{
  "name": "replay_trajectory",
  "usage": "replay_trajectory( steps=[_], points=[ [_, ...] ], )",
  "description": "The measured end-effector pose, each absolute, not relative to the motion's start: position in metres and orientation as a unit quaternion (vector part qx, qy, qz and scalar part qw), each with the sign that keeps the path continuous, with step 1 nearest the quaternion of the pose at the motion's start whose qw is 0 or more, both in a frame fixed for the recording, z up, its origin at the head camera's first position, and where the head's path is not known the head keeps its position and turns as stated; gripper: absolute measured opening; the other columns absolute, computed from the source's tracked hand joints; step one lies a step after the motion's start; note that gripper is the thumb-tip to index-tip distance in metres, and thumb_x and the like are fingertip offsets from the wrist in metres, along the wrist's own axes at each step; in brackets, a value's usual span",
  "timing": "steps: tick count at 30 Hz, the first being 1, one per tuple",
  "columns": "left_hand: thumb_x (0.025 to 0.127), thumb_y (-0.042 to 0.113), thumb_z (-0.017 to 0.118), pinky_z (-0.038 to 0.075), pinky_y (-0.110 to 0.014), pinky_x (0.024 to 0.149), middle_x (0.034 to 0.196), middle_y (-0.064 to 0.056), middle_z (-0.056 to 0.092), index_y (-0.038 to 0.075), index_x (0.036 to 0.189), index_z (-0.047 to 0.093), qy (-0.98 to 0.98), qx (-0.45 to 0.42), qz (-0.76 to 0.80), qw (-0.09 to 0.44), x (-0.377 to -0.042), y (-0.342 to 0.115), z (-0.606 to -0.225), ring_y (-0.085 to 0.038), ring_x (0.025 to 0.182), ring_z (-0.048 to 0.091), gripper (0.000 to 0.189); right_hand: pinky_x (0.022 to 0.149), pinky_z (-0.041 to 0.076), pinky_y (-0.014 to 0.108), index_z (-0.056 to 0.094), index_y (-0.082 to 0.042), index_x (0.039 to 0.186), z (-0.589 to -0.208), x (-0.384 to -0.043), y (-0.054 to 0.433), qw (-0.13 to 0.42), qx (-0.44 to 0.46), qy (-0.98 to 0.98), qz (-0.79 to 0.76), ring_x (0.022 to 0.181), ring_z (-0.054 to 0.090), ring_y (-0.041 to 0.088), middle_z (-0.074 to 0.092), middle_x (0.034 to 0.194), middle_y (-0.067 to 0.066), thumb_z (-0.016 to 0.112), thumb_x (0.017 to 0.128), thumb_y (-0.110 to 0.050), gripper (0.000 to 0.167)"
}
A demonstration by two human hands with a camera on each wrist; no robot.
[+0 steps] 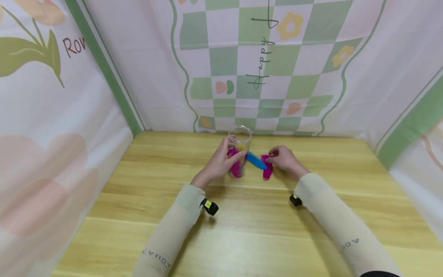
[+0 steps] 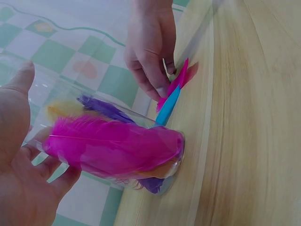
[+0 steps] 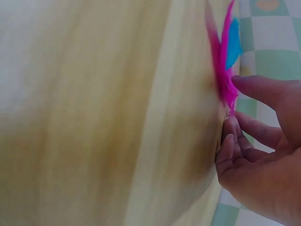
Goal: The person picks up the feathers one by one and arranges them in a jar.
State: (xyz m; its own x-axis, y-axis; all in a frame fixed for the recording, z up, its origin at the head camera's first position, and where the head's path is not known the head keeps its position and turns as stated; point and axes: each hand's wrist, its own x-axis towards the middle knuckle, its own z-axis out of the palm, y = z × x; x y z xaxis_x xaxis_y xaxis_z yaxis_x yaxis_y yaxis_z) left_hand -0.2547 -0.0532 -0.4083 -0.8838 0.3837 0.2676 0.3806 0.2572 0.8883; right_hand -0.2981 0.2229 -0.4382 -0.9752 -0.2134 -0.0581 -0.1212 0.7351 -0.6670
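Head view: the left hand [image 1: 221, 163] curls around a clear jar [image 1: 239, 139] standing upright on the wooden table [image 1: 242, 231], near its far edge by the checked cloth [image 1: 263, 57]. Inside the jar sit a pink feather [image 2: 113, 146], a purple feather [image 2: 103, 107] and a yellow one [image 2: 63, 108]; the left wrist view shows the pink one pressed against the jar wall, with the thumb and fingers wrapped about the jar's upper part. Just right of the jar, the right hand [image 1: 284, 158] pinches the end of another pink feather [image 1: 267, 167] between thumb and fingertips, the other fingers curled in. A blue feather [image 1: 257, 161] lies slanted between that feather and the jar, its upper end at the jar; whether it touches the glass cannot be told. Both forearms wear pale sleeves [image 1: 173, 234].
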Motion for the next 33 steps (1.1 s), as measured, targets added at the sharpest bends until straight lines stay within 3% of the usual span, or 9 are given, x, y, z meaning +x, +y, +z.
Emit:
replay_trajectory(
  steps=[8, 14, 22, 27, 33],
  points=[
    [0.103, 0.029, 0.064, 0.042, -0.047, 0.114, 0.145, -0.012, 0.044, 0.011, 0.146, 0.033, 0.795, 0.244, 0.556, 0.0, -0.255, -0.052, -0.408, -0.031, 0.135, 0.051, 0.056, 0.093, 0.051, 0.049, 0.071, 0.011, 0.107, -0.438, -0.295, 0.222, 0.074, -0.095, 0.933, -0.339, 0.101, 0.062, 0.038, 0.071, 0.103, 0.023, 0.07, 0.095, -0.01, 0.024],
    [0.103, 0.03, 0.064, 0.042, -0.048, 0.114, 0.146, -0.012, 0.044, 0.011, 0.145, 0.033, 0.797, 0.239, 0.555, 0.001, -0.255, -0.051, -0.408, -0.031, 0.135, 0.05, 0.056, 0.075, 0.048, 0.031, 0.074, 0.008, 0.098, -0.44, -0.297, 0.226, 0.09, -0.087, 0.927, -0.354, 0.088, 0.057, 0.027, 0.071, 0.089, 0.013, 0.069, 0.096, -0.01, 0.019],
    [0.102, 0.028, 0.065, 0.043, -0.048, 0.113, 0.147, -0.015, 0.043, 0.006, 0.145, 0.033, 0.793, 0.24, 0.559, -0.004, -0.254, -0.051, -0.407, -0.035, 0.135, 0.049, 0.058, 0.066, 0.046, 0.023, 0.068, 0.015, 0.114, -0.435, -0.3, 0.236, 0.12, -0.025, 0.884, -0.45, 0.082, 0.051, 0.016, 0.065, 0.095, 0.01, 0.067, 0.099, -0.01, 0.029],
    [0.102, 0.028, 0.065, 0.044, -0.047, 0.113, 0.147, -0.015, 0.044, 0.005, 0.143, 0.036, 0.798, 0.236, 0.555, -0.013, -0.254, -0.051, -0.406, -0.035, 0.135, 0.05, 0.055, 0.067, 0.048, 0.024, 0.067, 0.015, 0.117, -0.433, -0.299, 0.237, 0.119, -0.011, 0.878, -0.463, 0.086, 0.052, 0.015, 0.066, 0.106, 0.015, 0.066, 0.099, -0.011, 0.031],
    [0.103, 0.029, 0.065, 0.043, -0.047, 0.113, 0.145, -0.014, 0.046, 0.008, 0.145, 0.034, 0.8, 0.234, 0.553, -0.004, -0.253, -0.05, -0.406, -0.03, 0.134, 0.051, 0.056, 0.067, 0.048, 0.023, 0.068, 0.013, 0.115, -0.435, -0.3, 0.239, 0.12, 0.001, 0.879, -0.462, 0.084, 0.052, 0.014, 0.065, 0.101, 0.012, 0.064, 0.1, -0.009, 0.028]
  ],
)
